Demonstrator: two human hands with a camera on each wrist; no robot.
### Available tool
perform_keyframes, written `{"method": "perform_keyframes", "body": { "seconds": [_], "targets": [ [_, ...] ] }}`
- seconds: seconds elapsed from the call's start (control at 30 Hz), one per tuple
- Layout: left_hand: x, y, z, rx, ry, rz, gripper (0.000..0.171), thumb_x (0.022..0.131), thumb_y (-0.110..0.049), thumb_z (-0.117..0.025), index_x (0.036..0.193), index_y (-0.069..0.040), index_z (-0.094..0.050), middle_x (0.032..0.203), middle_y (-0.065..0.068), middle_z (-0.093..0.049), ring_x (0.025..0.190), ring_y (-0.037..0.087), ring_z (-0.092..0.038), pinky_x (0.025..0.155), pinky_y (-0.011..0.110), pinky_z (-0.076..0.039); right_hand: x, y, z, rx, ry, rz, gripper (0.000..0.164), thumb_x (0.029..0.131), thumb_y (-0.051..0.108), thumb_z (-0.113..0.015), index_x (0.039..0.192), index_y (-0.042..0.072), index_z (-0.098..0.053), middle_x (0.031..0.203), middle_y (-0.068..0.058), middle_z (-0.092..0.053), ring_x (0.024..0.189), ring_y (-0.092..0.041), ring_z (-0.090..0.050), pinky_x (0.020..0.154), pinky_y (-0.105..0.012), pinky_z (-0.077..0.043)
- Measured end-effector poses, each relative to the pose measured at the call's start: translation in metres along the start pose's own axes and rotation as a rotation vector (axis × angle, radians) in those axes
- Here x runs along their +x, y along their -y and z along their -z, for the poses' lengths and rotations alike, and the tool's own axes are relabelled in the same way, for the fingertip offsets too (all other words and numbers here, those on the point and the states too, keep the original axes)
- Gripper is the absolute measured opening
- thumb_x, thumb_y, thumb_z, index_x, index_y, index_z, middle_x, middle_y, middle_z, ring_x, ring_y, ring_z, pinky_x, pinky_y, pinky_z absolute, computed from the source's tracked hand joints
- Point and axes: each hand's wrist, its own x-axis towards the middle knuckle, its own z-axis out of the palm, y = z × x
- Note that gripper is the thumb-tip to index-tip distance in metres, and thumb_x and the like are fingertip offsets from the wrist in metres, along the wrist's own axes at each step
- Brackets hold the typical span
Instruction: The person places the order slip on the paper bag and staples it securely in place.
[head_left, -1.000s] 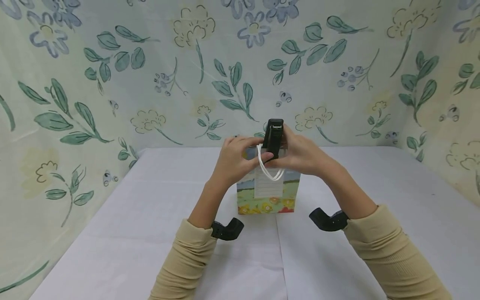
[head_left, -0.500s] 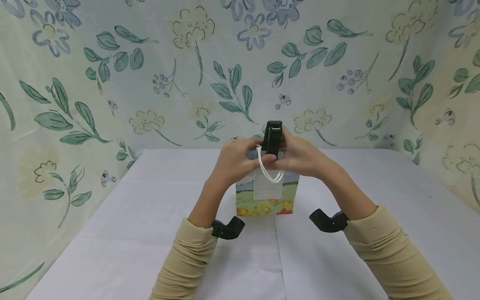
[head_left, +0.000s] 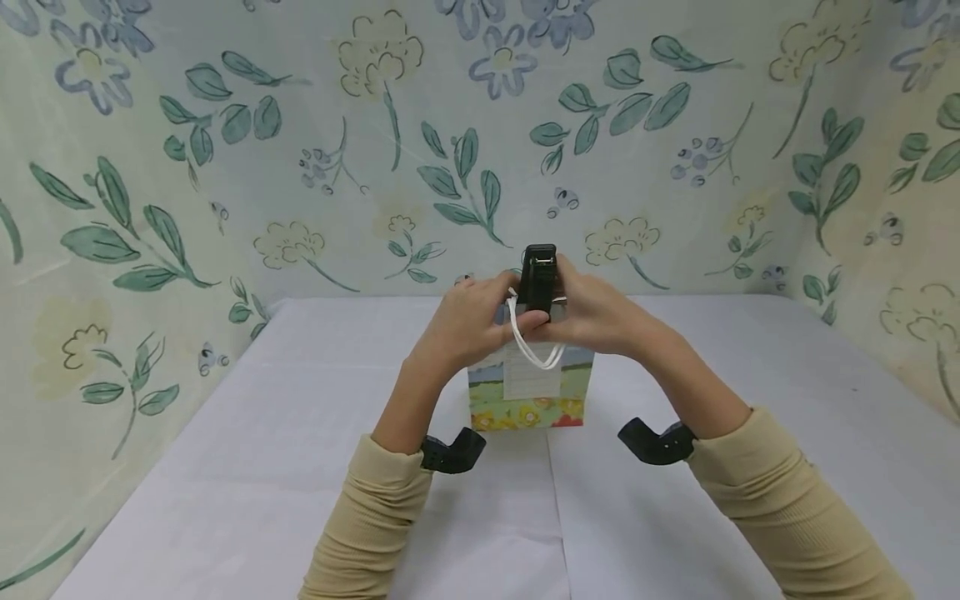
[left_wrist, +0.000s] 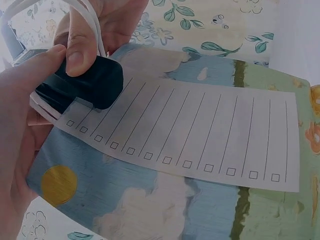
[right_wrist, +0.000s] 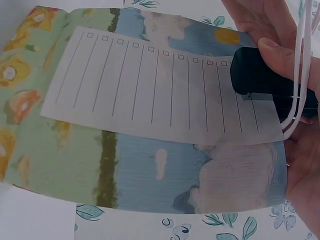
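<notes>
Both hands hold a black stapler (head_left: 538, 279) upright at the top edge of a paper gift bag (head_left: 528, 414) printed with flowers and sky. The left hand (head_left: 468, 323) presses its thumb against the stapler, fingers bent around the bag's edge. From the other side, the right hand (head_left: 600, 315) grips the stapler and bag top. A white lined sheet with small checkboxes (left_wrist: 200, 135) lies along the bag's front, its end between the stapler's jaws. The bag's white cord handle (head_left: 525, 344) loops down before the stapler. Part of the right hand is hidden behind the bag.
The bag stands on a white-covered table (head_left: 300, 467) with a seam down its middle. Floral cloth (head_left: 315, 208) hangs behind and on both sides. Black wrist cameras are strapped to the left (head_left: 453, 452) and right (head_left: 658, 442) forearms.
The stapler has tipped slightly and shifted a little left in the head view, together with both hands and the bag; the whole view also drifts slightly. Both grips stay the same.
</notes>
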Motion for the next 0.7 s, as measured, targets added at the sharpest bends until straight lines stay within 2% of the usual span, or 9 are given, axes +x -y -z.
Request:
{"method": "perform_keyframes", "body": {
  "seconds": [0.07,0.17,0.27,0.43,0.53,0.7],
  "targets": [
    [-0.0002,0.0015,0.0006,-0.025,0.014,-0.003,0.046,0.084,-0.051,-0.056,0.109,-0.013,-0.052,0.082,0.000,-0.064,0.074,0.015,-0.057,0.070,0.030,-0.045,0.0002,0.0009,-0.0010,-0.006,0.007,0.011,0.069,0.076,0.021,-0.072,0.127,0.007,-0.029,0.117,-0.016,-0.060,0.111,-0.029,-0.057,0.091,-0.048,-0.045],
    [0.0004,0.0045,0.0001,-0.079,0.030,0.005,0.049,0.082,-0.055,-0.055,0.110,-0.015,-0.051,0.091,0.004,-0.066,0.083,0.016,-0.062,0.071,0.032,-0.049,-0.0001,0.0015,-0.0016,-0.007,0.010,0.024,0.069,0.076,0.020,-0.072,0.127,0.006,-0.028,0.117,-0.017,-0.060,0.111,-0.030,-0.057,0.093,-0.048,-0.045],
    [0.0009,0.0064,-0.0010,-0.120,0.041,0.007,0.055,0.079,-0.060,-0.054,0.113,-0.017,-0.051,0.100,0.005,-0.067,0.095,0.017,-0.062,0.079,0.034,-0.050,-0.0014,0.0014,-0.0017,-0.022,0.000,0.023,0.071,0.076,0.023,-0.073,0.129,0.006,-0.027,0.118,-0.017,-0.060,0.111,-0.031,-0.056,0.093,-0.050,-0.044],
    [-0.0004,0.0062,-0.0001,-0.139,0.046,-0.001,0.051,0.081,-0.055,-0.057,0.113,-0.016,-0.051,0.098,0.005,-0.067,0.090,0.016,-0.062,0.076,0.033,-0.050,-0.0026,0.0012,-0.0016,-0.070,-0.021,0.017,0.073,0.077,0.031,-0.072,0.129,0.006,-0.028,0.115,-0.017,-0.061,0.106,-0.031,-0.058,0.088,-0.052,-0.046],
    [-0.0017,0.0059,0.0013,-0.140,0.033,-0.008,0.060,0.079,-0.066,-0.047,0.110,-0.015,-0.051,0.091,0.004,-0.067,0.082,0.015,-0.061,0.070,0.031,-0.049,-0.0026,0.0024,-0.0012,-0.082,-0.020,0.013,0.073,0.077,0.034,-0.072,0.129,0.007,-0.028,0.114,-0.016,-0.061,0.105,-0.029,-0.058,0.088,-0.051,-0.046],
    [-0.0031,0.0048,0.0021,-0.139,0.026,-0.031,0.089,0.067,-0.086,-0.015,0.106,-0.014,-0.049,0.066,0.001,-0.057,0.060,0.012,-0.052,0.053,0.024,-0.040,-0.0029,0.0050,-0.0010,-0.101,-0.008,0.013,0.070,0.077,0.030,-0.071,0.129,0.007,-0.029,0.113,-0.015,-0.061,0.101,-0.028,-0.059,0.084,-0.048,-0.048]
  ]
}}
